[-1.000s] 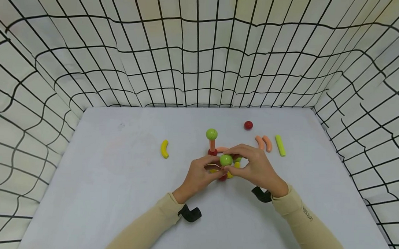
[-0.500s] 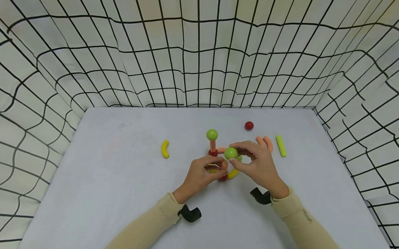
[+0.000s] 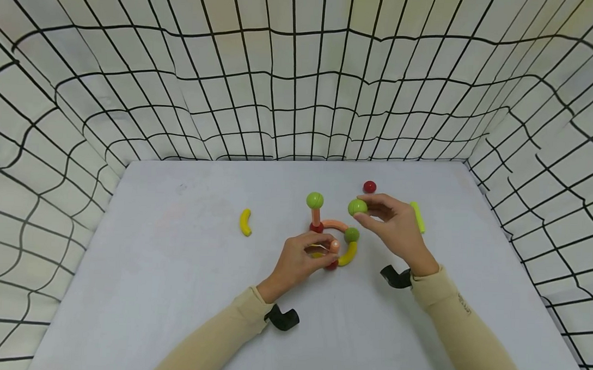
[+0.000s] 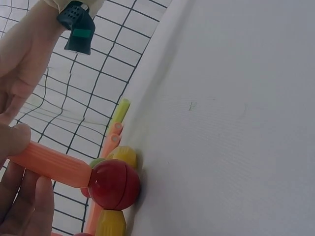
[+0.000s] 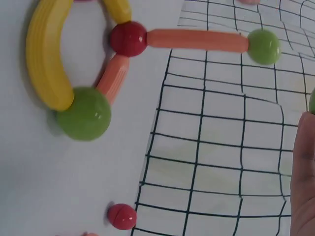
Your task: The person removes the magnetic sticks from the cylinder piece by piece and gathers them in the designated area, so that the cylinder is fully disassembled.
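My left hand holds an upright orange stick between thumb and fingers. In the left wrist view its lower end meets a red ball. My right hand pinches a smooth green ball in the air, apart from the stick. Below lies a ring of joined toy pieces: a curved orange stick, another green ball, a curved yellow stick and red balls. From the ring's far red ball rises a second orange stick, tipped with a green ball. My left hand covers part of the ring.
A curved yellow piece lies left on the white table. To the right lie a loose red ball and a light green stick. Loose orange sticks show in the left wrist view. Black netting borders the table.
My right hand has lifted the green ball off the top of the orange stick and carried it right and away from me. My left hand has stayed in place on the stick.
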`<state>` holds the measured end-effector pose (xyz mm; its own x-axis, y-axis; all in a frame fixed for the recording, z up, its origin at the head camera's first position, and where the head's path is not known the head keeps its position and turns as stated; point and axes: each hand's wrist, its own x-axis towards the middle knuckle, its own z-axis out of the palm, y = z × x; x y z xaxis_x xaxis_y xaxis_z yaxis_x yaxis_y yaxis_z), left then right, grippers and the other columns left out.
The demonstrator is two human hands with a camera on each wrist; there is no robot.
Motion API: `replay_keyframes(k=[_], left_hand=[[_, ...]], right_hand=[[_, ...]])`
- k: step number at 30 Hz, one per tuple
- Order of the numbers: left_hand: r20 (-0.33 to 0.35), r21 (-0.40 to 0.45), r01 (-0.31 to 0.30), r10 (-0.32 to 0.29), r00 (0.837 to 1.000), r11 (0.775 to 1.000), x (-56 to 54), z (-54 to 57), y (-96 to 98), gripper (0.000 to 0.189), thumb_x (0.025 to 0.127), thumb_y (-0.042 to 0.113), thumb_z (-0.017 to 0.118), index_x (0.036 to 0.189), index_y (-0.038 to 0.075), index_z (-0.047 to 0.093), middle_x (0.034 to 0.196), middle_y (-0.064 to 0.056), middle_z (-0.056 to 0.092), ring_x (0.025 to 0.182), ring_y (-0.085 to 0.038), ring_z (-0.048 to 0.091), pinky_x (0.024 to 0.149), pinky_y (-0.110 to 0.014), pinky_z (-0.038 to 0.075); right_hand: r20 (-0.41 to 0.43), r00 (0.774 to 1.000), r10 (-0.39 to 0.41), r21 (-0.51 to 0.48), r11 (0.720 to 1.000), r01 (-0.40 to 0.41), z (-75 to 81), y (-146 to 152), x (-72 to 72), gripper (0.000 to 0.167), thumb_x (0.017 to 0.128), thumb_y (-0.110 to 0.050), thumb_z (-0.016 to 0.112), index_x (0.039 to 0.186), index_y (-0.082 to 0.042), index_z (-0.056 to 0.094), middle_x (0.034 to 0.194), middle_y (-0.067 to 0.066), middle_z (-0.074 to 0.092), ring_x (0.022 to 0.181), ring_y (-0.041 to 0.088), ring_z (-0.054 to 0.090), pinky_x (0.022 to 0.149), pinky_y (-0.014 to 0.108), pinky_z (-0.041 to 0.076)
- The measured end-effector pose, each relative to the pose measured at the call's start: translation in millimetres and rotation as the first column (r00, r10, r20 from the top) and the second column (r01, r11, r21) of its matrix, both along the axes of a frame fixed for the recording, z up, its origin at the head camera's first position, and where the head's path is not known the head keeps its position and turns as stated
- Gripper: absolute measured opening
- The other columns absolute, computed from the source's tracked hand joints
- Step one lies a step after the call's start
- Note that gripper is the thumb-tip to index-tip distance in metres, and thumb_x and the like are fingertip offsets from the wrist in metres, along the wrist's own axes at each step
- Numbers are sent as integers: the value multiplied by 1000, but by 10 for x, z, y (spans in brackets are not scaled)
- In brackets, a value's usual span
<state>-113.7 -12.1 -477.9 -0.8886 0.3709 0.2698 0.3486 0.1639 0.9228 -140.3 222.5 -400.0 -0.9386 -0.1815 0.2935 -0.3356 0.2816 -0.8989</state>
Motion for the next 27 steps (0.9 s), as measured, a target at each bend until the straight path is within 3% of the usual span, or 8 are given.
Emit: replay_keyframes(k=[4,7,10,13,20,24,27], left_hand=[[-11,8,5,-5,1000,1000,-1,-21,-5,31,86,9,83,116,3,75,111,-14,77,99,-26,75,89,-28,63],[-13,5,5,-5,1000,1000,3,-18,-8,31,86,10,83,116,4,75,110,-13,77,98,-24,75,89,-28,63],[-11,-7,-1,1,1000,1000,8,-10,-12,32,85,11,84,116,5,75,109,-12,77,96,-23,75,90,-27,63],[-20,-7,-4,4,1000,1000,8,-3,-13,32,85,9,84,115,4,75,109,-13,77,96,-24,75,89,-30,63],[-2,2,2,-2,1000,1000,20,8,-17,31,86,9,84,115,3,75,106,-14,77,95,-25,75,89,-31,63],[-14,-7,-3,2,1000,1000,27,-2,-22,30,86,9,83,114,4,75,105,-13,77,96,-23,75,87,-28,63],[-35,2,-1,1,999,1000,27,-8,-22,29,87,8,83,114,3,75,107,-13,77,97,-24,74,86,-30,64]], right_hand=[[43,998,-56,16,998,55,9,107,-92,35,89,-7,80,122,-1,71,107,-17,72,93,-2,72,79,14,59],[68,993,-91,53,995,88,27,183,-160,34,92,-15,79,123,-4,71,106,-15,73,88,-1,72,67,14,57],[95,986,-136,103,987,126,45,251,-248,36,92,-22,79,124,-7,72,110,-5,74,88,-2,72,67,13,57],[122,977,-173,155,976,153,44,302,-363,39,93,-30,79,126,-10,71,117,5,75,94,-5,72,82,12,57],[229,950,-214,231,960,161,-56,356,-646,44,91,-43,79,127,-19,71,121,4,76,95,-6,71,87,13,54],[213,959,-184,250,960,129,-127,310,-791,45,91,-37,80,128,-14,70,120,10,76,91,-3,73,85,13,55],[153,973,-173,333,936,114,-165,258,-900,45,90,-33,81,129,-13,70,118,11,76,92,4,72,81,14,55]])
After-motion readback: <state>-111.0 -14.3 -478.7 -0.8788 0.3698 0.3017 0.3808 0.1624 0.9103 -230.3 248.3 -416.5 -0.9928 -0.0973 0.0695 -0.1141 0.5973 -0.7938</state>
